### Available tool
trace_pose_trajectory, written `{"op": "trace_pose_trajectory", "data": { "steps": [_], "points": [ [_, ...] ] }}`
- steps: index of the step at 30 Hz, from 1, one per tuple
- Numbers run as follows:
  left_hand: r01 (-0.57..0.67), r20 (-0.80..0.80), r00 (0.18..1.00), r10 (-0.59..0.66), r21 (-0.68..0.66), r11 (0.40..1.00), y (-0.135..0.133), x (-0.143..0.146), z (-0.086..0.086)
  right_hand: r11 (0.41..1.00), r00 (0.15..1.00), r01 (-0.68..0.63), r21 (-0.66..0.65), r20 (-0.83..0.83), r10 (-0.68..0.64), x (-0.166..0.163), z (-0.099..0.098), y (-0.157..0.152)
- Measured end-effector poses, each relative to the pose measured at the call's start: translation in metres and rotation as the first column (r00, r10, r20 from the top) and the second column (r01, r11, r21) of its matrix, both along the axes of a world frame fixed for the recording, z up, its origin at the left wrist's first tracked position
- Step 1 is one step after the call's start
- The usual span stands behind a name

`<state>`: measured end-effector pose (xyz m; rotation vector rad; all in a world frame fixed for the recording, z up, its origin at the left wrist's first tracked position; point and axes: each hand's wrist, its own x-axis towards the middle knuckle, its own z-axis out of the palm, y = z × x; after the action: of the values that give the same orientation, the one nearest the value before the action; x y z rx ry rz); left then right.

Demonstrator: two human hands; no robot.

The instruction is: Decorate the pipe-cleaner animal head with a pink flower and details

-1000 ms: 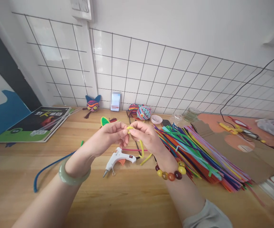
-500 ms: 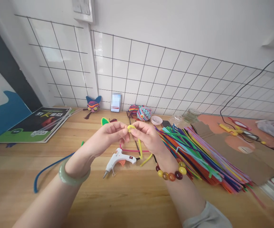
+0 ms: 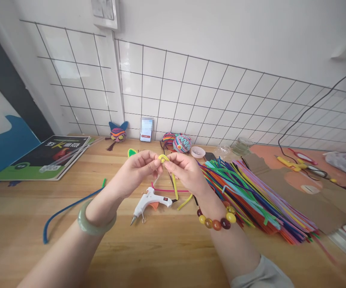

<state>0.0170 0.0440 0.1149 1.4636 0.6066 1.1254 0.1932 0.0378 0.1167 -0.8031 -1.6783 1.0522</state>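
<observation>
My left hand and my right hand are raised together over the wooden table, fingertips pinched on a yellow pipe cleaner. Its top end is bent into a small loop between my fingers, and the free tail hangs down toward the table. Just below my hands lies a white hot glue gun, beside a pink pipe cleaner.
A large heap of coloured pipe cleaners lies at the right. A blue pipe cleaner curves at the left near a book. Finished craft balls, a cat-eared piece, small dishes and a yellow glue gun line the back.
Both hands rose slightly and my fingers shifted on the yellow pipe cleaner, tightening its looped end. The tail swung a little inward.
</observation>
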Motion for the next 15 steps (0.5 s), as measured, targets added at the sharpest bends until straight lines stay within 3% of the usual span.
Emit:
{"op": "trace_pose_trajectory", "data": {
  "steps": [9, 15],
  "points": [
    [-0.075, 0.188, 0.978, 0.093, -0.101, 0.992, -0.002, 0.013, -0.006, 0.986, 0.985, 0.169, 0.012, -0.033, -0.168, -0.006, -0.003, -0.007],
    [-0.097, 0.267, 0.955, 0.128, -0.129, 0.987, -0.002, 0.018, -0.010, 0.972, 0.980, 0.198, 0.130, 0.010, -0.200, -0.006, -0.007, -0.005]
  ]
}}
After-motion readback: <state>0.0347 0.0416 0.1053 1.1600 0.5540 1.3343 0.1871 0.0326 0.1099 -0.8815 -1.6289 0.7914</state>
